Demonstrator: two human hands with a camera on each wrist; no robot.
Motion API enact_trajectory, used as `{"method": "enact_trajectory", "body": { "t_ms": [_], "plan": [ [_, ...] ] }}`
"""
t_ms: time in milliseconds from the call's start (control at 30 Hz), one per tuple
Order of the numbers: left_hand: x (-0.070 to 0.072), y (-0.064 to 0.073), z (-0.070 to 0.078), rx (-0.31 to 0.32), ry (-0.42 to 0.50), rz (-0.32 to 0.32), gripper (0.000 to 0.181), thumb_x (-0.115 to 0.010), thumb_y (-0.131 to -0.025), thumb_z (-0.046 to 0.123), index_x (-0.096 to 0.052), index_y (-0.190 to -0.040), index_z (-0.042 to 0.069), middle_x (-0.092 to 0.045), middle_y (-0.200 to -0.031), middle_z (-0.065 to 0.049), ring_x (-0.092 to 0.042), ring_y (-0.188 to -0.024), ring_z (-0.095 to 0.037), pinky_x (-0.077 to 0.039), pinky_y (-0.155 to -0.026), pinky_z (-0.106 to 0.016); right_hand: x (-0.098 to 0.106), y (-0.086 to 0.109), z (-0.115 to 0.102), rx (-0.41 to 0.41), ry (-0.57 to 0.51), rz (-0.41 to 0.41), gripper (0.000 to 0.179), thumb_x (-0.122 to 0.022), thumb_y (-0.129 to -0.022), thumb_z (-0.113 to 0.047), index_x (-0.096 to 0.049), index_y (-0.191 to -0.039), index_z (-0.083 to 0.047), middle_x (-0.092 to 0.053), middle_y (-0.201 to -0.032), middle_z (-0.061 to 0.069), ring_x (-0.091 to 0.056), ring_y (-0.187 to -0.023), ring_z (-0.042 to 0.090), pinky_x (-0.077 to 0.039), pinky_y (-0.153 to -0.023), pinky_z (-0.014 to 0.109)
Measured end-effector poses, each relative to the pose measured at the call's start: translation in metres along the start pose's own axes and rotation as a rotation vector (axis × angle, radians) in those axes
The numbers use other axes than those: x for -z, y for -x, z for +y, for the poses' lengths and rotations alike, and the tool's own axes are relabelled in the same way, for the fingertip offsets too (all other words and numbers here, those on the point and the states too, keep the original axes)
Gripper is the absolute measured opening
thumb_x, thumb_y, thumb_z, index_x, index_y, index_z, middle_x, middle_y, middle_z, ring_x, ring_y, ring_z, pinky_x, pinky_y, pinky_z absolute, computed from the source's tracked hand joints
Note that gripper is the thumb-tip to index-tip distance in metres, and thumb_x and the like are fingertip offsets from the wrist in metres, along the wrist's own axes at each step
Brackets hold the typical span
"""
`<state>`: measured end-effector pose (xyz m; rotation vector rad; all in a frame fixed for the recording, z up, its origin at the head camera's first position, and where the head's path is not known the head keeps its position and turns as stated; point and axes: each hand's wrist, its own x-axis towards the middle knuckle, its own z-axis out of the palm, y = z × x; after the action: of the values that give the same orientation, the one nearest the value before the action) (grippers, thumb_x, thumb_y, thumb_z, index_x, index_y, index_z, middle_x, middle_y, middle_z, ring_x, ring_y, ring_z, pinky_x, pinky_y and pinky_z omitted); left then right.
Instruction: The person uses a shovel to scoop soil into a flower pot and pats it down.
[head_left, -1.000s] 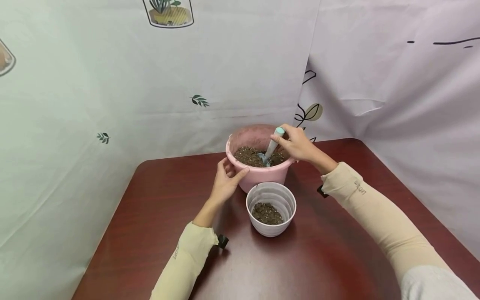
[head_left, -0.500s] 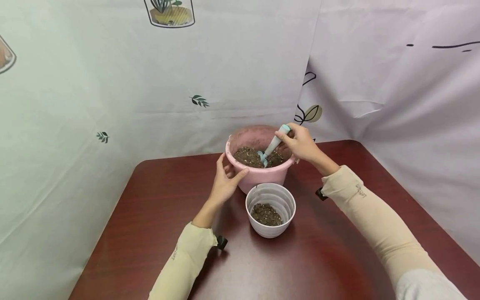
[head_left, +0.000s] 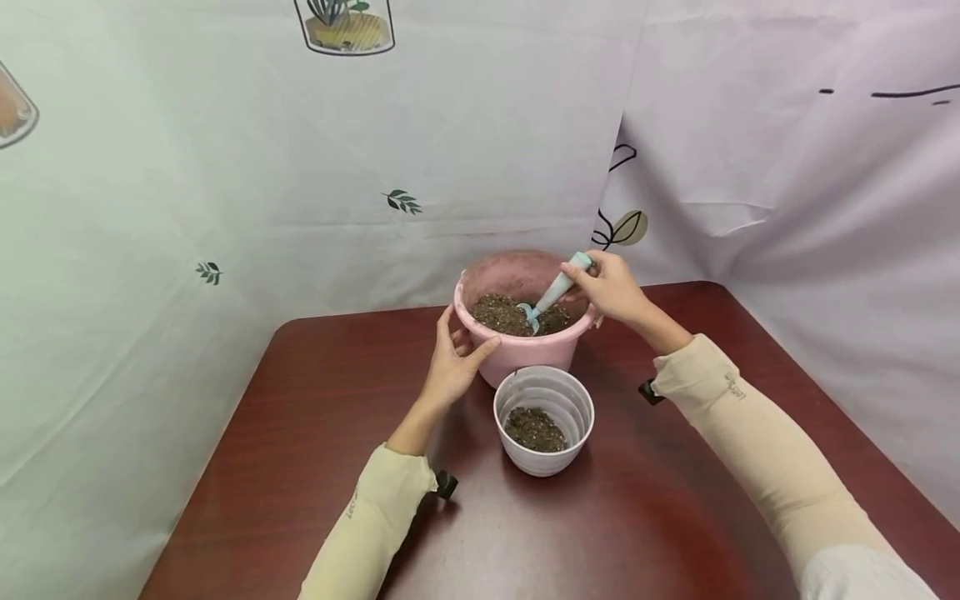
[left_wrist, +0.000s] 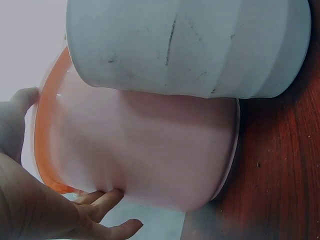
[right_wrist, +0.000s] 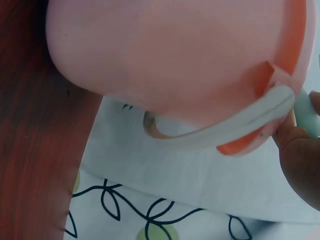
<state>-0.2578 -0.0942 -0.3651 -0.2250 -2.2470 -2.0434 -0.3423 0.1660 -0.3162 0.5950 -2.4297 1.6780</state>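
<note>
In the head view, a pink bucket (head_left: 517, 353) holds dark soil (head_left: 498, 312). My left hand (head_left: 450, 367) grips its left side, the thumb at the front rim and the fingers along the wall; the left wrist view shows these fingers (left_wrist: 107, 202) against the bucket. My right hand (head_left: 611, 287) holds the pale green handle of a small garden trowel (head_left: 555, 292), which leans to the right. Its light blue lower end sits in the soil, so the blade is partly hidden. Right in front of the bucket stands a white ribbed pot (head_left: 542, 461) with some soil in the bottom.
Both vessels stand on a dark red-brown table (head_left: 337, 400). Pale cloth with printed plants (head_left: 300, 167) hangs close behind the table and to the right. A white carrying handle (right_wrist: 235, 122) hangs at the bucket's side in the right wrist view.
My right hand has moved slightly right, tilting the trowel's handle farther to the right with its blade end still in the soil. The left hand, bucket and pot stay about where they were.
</note>
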Motion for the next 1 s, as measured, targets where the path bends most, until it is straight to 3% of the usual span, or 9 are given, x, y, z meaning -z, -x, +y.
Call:
{"method": "enact_trajectory", "body": {
  "t_ms": [200, 300, 633, 1000],
  "plan": [
    [0.000, -0.016, -0.027, -0.001, -0.004, 0.007, 0.094, -0.075, -0.089, 0.014, -0.012, -0.158, 0.014, -0.039, -0.146, -0.031, -0.047, -0.129, -0.046, -0.044, -0.102, -0.054, 0.013, 0.005, 0.010, 0.013, -0.251, 0.062, 0.029, -0.058, -0.101, -0.016, -0.056, -0.104, 0.013, -0.072, -0.076, 0.009, -0.073, -0.066, 0.024, -0.059, -0.061, 0.031],
    [0.000, -0.019, -0.028, -0.014, -0.009, 0.010, 0.094, -0.076, -0.089, 0.017, -0.013, -0.159, 0.018, -0.042, -0.145, -0.029, -0.050, -0.127, -0.044, -0.045, -0.101, -0.054, 0.017, 0.008, 0.011, 0.011, -0.320, 0.094, 0.027, -0.059, -0.101, -0.016, -0.056, -0.102, 0.011, -0.072, -0.075, 0.008, -0.073, -0.065, 0.024, -0.059, -0.061, 0.030],
    [-0.001, -0.019, -0.031, -0.053, 0.003, 0.024, 0.091, -0.076, -0.089, 0.018, -0.017, -0.158, 0.017, -0.037, -0.151, -0.023, -0.048, -0.130, -0.041, -0.046, -0.101, -0.052, 0.025, 0.011, 0.013, 0.030, -0.418, 0.117, 0.028, -0.059, -0.100, -0.014, -0.055, -0.102, 0.014, -0.073, -0.075, 0.009, -0.073, -0.064, 0.021, -0.058, -0.062, 0.030],
    [-0.004, -0.012, -0.032, -0.026, 0.015, 0.060, 0.095, -0.076, -0.088, 0.021, -0.012, -0.159, 0.014, -0.036, -0.150, -0.028, -0.049, -0.127, -0.045, -0.045, -0.101, -0.053, 0.027, 0.015, 0.016, 0.007, -0.459, 0.134, 0.025, -0.060, -0.100, -0.015, -0.056, -0.100, 0.009, -0.073, -0.075, 0.010, -0.073, -0.064, 0.021, -0.059, -0.064, 0.031]
  ]
}}
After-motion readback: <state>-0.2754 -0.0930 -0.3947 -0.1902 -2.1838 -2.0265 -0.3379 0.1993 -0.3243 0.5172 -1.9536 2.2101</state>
